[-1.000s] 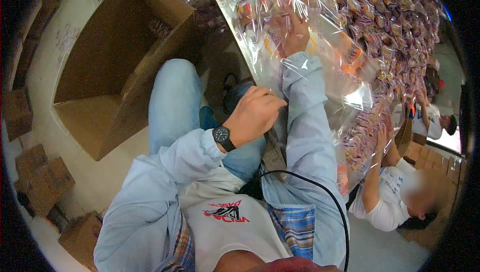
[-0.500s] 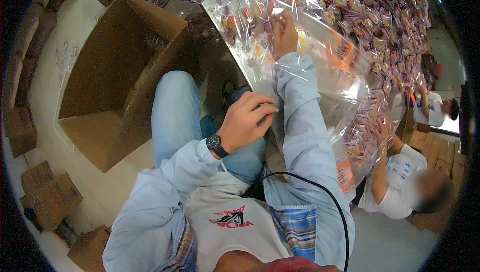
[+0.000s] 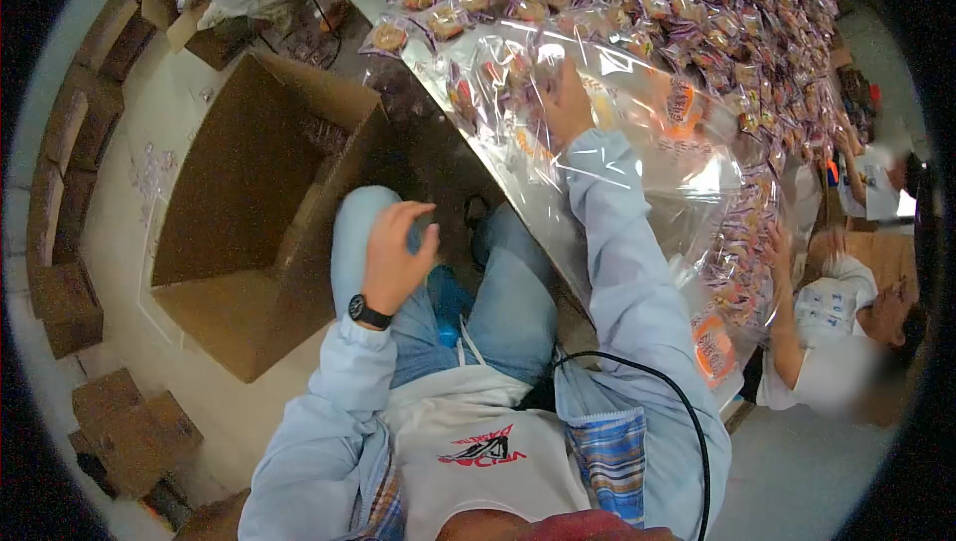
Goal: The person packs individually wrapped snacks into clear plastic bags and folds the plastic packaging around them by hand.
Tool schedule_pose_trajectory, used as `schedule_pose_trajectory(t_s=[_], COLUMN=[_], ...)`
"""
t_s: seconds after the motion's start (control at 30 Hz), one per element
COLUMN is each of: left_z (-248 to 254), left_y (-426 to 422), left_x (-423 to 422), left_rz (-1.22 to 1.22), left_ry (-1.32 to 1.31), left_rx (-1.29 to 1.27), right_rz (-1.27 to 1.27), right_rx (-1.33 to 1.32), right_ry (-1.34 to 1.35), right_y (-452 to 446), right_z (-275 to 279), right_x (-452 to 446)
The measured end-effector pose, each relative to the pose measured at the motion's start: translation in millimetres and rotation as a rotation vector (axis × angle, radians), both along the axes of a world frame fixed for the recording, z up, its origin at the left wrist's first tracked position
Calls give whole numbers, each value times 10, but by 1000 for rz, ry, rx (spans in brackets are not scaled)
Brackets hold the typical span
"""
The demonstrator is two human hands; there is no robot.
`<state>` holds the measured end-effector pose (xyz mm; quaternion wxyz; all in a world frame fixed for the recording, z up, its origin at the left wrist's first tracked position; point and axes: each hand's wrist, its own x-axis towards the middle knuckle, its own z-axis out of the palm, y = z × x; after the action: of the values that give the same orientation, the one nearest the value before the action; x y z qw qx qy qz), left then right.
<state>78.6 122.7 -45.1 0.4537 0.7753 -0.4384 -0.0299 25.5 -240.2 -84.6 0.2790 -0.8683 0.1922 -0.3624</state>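
My left hand (image 3: 398,254), with a black watch at the wrist, is raised over my left knee. Its fingers are curved and apart, and nothing is in them. My right hand (image 3: 570,103) is at a large clear plastic bag (image 3: 637,138) with orange printing, lying on the metal table (image 3: 485,143). Shiny film shows over the hand and sleeve; blur and glare hide the fingertips. Small wrapped snack packets (image 3: 468,93) show through the film beside this hand. Many more packets (image 3: 687,3) with purple-edged wrappers cover the table beyond.
A big open cardboard box (image 3: 239,203) stands on the floor at my left. Stacked cartons (image 3: 75,312) line the far left. At the right a co-worker (image 3: 832,332) in a white shirt reaches to the packets, with another person (image 3: 876,183) behind. A black cable (image 3: 687,422) crosses my right side.
My left hand has moved left, away from my right forearm, and its fingers have spread. My right hand stays at the bag. The view has shifted slightly.
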Motion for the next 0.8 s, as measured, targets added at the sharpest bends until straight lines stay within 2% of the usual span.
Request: schedule_pose_trajectory(t_s=[0.1,0.13,0.2,0.27,0.33,0.37,0.43,0.5,0.57,0.63,0.7,0.77,0.8], left_z=[-214,-266,-352,-424,-455,-460,-463,-450,-417,-391,-379,-356,-331], left_y=[328,403,546,586,612,621,601,568,532,504,497,505,505], left_x=[288,345,387,381,394,390,386,409,409,411,411,413,411], left_rz=[63,92,148,183,191,183,176,172,167,172,172,177,181], left_ry=[-68,-127,-148,-148,-154,-160,-154,-153,-138,-120,-116,-124,-133], left_rx=[162,203,310,307,320,330,345,356,367,387,394,404,406], right_rz=[-13,-32,-15,55,155,187,-60,-99,-302,-310,-381,-449,-468], right_rx=[-63,28,-155,-318,-70,244,683,517,493,485,331,-180,-249], right_ry=[144,132,239,354,484,542,672,653,550,364,187,237,336], right_y=[-127,-114,-86,-58,-112,-178,-434,-774,-915,-1572,-2013,-2297,-2405], right_z=[-21,-56,0,211,578,780,1148,1433,1702,1596,1481,1439,1449], right_x=[-336,-497,-904,-1383,-1885,-2111,-2347,-2546,-2478,-2620,-2529,-2344,-2222])
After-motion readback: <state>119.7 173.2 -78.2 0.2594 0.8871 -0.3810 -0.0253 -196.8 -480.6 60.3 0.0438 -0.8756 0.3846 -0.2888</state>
